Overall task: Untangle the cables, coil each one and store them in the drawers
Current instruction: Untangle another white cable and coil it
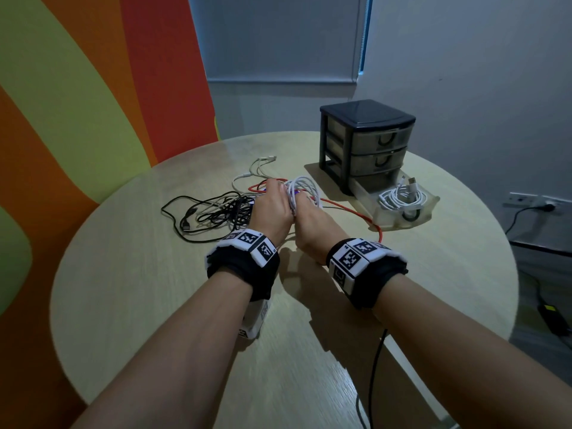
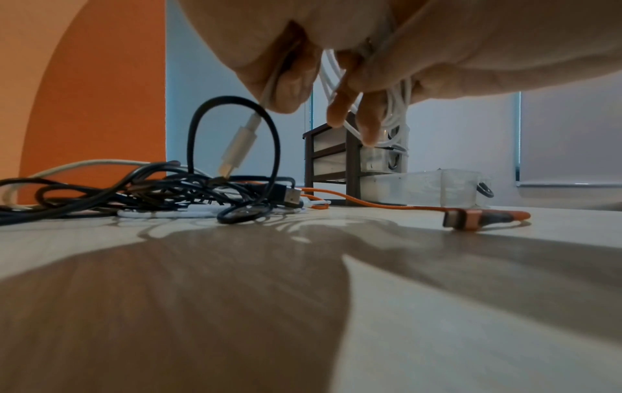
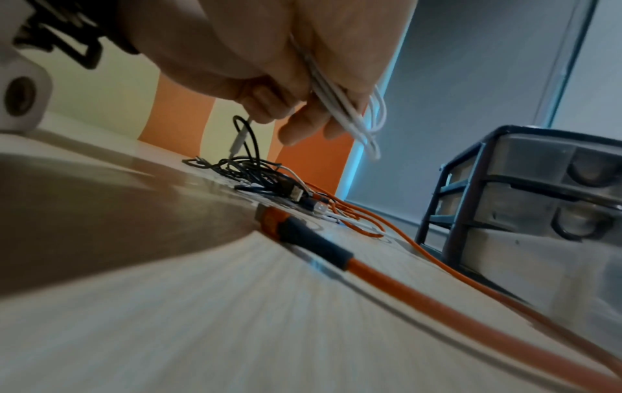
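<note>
Head: both hands, left hand (image 1: 272, 209) and right hand (image 1: 312, 224), clasp a white coil (image 1: 301, 188) left of the drawers (image 1: 371, 147).
Left wrist: fingers (image 2: 289, 87) pinch the coil's plug end.
Right wrist: the orange cable (image 3: 403, 287) lies on the counter (image 3: 202, 319) toward the drawers.
Advice: tuck the end under a loop before stowing.

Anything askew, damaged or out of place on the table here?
Nothing damaged. The bottom drawer stands pulled out with a coiled white cable inside; black cables remain tangled beside an orange cable, as the task expects.
</note>
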`<state>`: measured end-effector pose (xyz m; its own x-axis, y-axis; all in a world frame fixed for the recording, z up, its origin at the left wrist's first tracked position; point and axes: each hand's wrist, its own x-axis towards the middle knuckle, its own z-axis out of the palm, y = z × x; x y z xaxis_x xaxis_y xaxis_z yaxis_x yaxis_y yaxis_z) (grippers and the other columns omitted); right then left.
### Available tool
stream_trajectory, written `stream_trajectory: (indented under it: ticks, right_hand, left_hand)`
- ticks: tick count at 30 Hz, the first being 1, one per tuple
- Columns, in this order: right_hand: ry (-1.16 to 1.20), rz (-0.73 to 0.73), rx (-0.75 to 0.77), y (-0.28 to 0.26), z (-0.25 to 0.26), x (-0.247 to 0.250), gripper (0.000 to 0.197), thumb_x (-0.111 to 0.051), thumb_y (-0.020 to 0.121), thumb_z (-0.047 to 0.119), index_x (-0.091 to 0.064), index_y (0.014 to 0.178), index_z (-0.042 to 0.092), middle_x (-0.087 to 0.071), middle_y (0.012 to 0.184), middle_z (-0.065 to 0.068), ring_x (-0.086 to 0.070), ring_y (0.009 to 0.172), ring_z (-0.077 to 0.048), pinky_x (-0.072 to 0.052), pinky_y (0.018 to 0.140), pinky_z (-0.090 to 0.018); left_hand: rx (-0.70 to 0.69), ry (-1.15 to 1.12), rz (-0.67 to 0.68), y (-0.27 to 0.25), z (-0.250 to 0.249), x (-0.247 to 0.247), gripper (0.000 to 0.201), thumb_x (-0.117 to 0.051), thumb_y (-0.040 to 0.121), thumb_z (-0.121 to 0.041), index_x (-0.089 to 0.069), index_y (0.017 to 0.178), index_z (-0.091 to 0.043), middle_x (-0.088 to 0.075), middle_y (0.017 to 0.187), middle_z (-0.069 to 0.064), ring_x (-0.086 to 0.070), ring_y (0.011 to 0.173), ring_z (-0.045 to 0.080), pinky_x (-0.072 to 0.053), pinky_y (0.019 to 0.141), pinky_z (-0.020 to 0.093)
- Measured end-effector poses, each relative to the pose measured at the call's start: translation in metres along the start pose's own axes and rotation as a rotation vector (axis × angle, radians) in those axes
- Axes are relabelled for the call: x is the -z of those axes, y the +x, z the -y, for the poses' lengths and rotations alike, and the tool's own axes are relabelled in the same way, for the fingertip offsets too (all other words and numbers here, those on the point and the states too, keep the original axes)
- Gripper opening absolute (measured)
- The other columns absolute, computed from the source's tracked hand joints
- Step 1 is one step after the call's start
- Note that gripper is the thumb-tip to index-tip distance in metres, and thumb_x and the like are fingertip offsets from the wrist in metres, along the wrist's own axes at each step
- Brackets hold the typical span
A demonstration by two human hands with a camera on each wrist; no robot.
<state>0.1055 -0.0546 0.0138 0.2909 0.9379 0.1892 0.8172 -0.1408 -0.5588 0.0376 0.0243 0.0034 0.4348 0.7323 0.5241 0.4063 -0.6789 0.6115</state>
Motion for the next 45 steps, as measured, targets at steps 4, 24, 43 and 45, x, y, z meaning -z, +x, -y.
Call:
stream_trajectory:
  ticks: [4, 24, 43, 45]
  right_hand:
    - [0.095, -0.060, 0.035, 0.002, -0.003, -0.002, 0.029, -0.038, 0.092, 0.002, -0.037, 0.121, 0.002, -0.059, 0.113, -0.022, -0.056, 0.100, -0.038, -0.039, 0.074, -0.036]
    - [0.380, -0.442, 0.071, 0.015, -0.029, 0.014, 0.023, -0.044, 0.098, 0.020, -0.060, 0.090, 0.006, -0.062, 0.074, 0.003, -0.058, 0.063, -0.009, -0.048, 0.061, -0.021]
    - [1.222, -0.093, -0.097, 0.026, -0.032, 0.052, 0.031, -0.030, 0.102, 0.010, -0.047, 0.075, 0.011, -0.046, 0.049, 0.007, -0.043, 0.058, -0.014, -0.043, 0.061, -0.023]
    - [1.243, -0.094, -0.117, 0.027, -0.035, 0.048, 0.031, -0.030, 0.101, 0.009, -0.047, 0.076, 0.010, -0.045, 0.048, 0.007, -0.043, 0.055, -0.013, -0.041, 0.060, -0.023]
  left_hand:
    - [-0.093, -0.100, -0.049, -0.005, -0.005, 0.004, 0.038, -0.031, 0.094, -0.024, -0.050, 0.095, 0.009, -0.057, 0.071, 0.022, -0.053, 0.062, 0.033, -0.019, 0.054, 0.025]
    - [-0.031, -0.119, 0.553, -0.004, 0.004, -0.005, 0.036, -0.038, 0.099, -0.028, -0.064, 0.080, -0.013, -0.064, 0.078, -0.003, -0.056, 0.079, 0.020, -0.042, 0.074, 0.029]
    - [-0.156, -0.209, 0.305, -0.005, 0.002, -0.002, 0.047, -0.031, 0.091, -0.040, -0.064, 0.083, -0.007, -0.064, 0.076, 0.002, -0.061, 0.075, 0.020, -0.048, 0.072, 0.035]
    - [-0.254, -0.193, 0.326, -0.007, 0.000, -0.001, 0.045, -0.035, 0.090, -0.038, -0.064, 0.086, -0.004, -0.065, 0.077, 0.007, -0.060, 0.074, 0.024, -0.047, 0.070, 0.038]
